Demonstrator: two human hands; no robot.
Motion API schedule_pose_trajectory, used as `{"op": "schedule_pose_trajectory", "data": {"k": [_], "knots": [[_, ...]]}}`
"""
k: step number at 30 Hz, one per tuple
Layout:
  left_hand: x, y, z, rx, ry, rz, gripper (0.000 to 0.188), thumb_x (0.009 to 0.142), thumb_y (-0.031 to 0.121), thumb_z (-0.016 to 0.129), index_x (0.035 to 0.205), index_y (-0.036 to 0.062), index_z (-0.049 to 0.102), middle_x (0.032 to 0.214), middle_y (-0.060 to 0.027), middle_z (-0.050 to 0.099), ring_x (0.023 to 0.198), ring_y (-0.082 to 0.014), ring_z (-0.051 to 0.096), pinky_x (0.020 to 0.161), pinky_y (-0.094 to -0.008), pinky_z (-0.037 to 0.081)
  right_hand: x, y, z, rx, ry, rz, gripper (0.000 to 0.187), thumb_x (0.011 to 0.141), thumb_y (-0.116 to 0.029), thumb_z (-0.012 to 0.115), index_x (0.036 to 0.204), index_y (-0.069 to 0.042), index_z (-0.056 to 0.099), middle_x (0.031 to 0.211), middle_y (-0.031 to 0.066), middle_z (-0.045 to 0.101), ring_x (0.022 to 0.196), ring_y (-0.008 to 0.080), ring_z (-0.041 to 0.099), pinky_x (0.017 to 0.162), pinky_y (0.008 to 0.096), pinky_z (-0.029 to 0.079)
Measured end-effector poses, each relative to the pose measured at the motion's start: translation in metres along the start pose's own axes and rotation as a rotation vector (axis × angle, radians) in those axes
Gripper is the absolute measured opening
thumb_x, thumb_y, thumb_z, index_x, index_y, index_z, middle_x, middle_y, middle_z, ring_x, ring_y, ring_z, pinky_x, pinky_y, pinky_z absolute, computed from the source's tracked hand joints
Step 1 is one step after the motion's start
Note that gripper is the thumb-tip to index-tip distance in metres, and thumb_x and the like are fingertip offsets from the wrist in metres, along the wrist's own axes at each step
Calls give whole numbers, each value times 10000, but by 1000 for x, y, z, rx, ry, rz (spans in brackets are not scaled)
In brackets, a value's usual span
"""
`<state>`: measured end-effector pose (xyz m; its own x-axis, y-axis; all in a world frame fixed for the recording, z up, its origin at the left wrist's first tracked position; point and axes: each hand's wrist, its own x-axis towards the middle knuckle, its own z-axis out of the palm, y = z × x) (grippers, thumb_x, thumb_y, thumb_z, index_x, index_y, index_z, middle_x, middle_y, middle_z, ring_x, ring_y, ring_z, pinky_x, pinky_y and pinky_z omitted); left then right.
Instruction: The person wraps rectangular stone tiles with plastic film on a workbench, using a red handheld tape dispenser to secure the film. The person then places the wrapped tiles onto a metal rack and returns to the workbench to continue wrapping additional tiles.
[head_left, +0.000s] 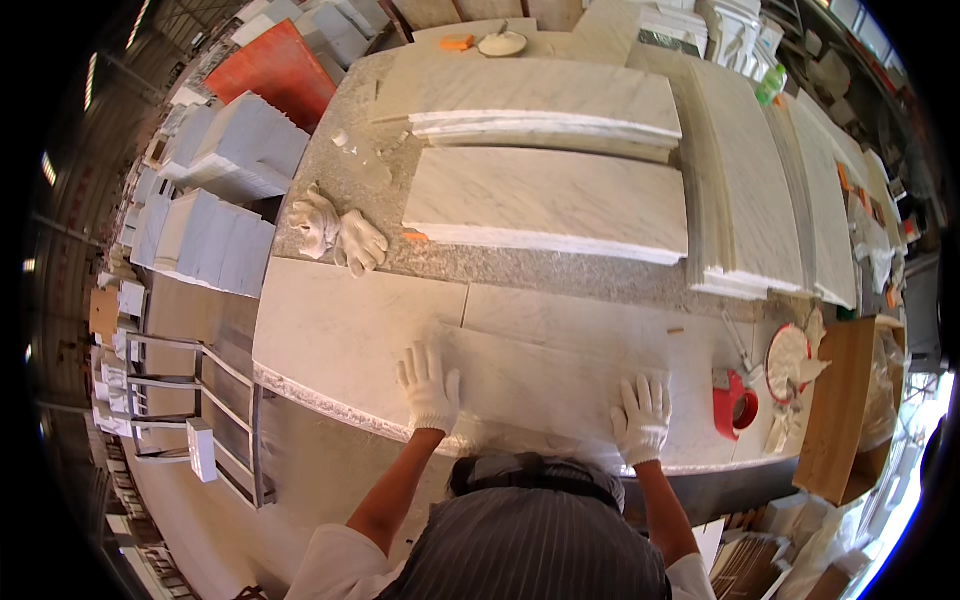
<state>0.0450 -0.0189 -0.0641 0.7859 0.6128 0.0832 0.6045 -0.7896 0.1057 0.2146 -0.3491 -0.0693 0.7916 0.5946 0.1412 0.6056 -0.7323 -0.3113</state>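
Note:
My left hand, in a white knitted glove, rests with fingers stretched at the left end of a pale marble slab. At its right end lies my right hand, gloved the same way, with its fingers spread. The slab lies at the near edge of the stone-topped table, between my two hands. Its edges are faint against the other pale slabs beneath and beside it. Neither hand is wrapped round anything.
Stacked marble slabs lie farther back, with more stacks on the right. Spare gloves lie at left. A red tape dispenser, a plate of white paste and a cardboard box stand right. A metal rack stands left.

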Motion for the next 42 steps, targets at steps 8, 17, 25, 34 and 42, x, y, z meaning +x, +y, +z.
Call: {"op": "schedule_pose_trajectory", "data": {"k": [8,17,25,34,42], "knots": [[32,6,12,-36,-59,192,613,898,396,569,1404,67,465,1492,-179,400,1406,-388,315,1167,-546,198,1,2,-8,-14,-73,-28,496,814,-337,657,1255,-111,635,1334,164,552,1263,394,464,1099,535,313],[146,85,-66,-308,262,522,501,874,254,648,1312,33,542,1397,-199,476,1283,-419,433,1059,-554,341,7,6,-12,41,-54,-38,509,786,-332,667,1241,-104,640,1312,173,561,1235,406,469,1077,547,330],[306,153,-63,-117,160,616,477,923,336,582,1313,68,520,1317,-153,531,1242,-368,460,1051,-489,350,10,4,-11,43,-38,-41,495,776,-325,671,1219,-105,651,1292,179,573,1221,411,482,1057,552,352],[339,160,-46,-87,111,642,513,931,409,568,1304,59,520,1199,-129,580,1132,-323,500,1004,-457,354,13,6,-15,41,-31,-23,442,762,-319,687,1159,-127,663,1242,128,593,1197,372,503,1026,522,385],[297,146,-57,17,84,689,788,871,549,609,1441,51,389,1420,-232,409,1314,-425,360,1108,-506,273,18,5,-21,89,-44,-32,424,762,-302,684,1141,-112,663,1226,125,585,1189,374,498,1016,518,398]]}}
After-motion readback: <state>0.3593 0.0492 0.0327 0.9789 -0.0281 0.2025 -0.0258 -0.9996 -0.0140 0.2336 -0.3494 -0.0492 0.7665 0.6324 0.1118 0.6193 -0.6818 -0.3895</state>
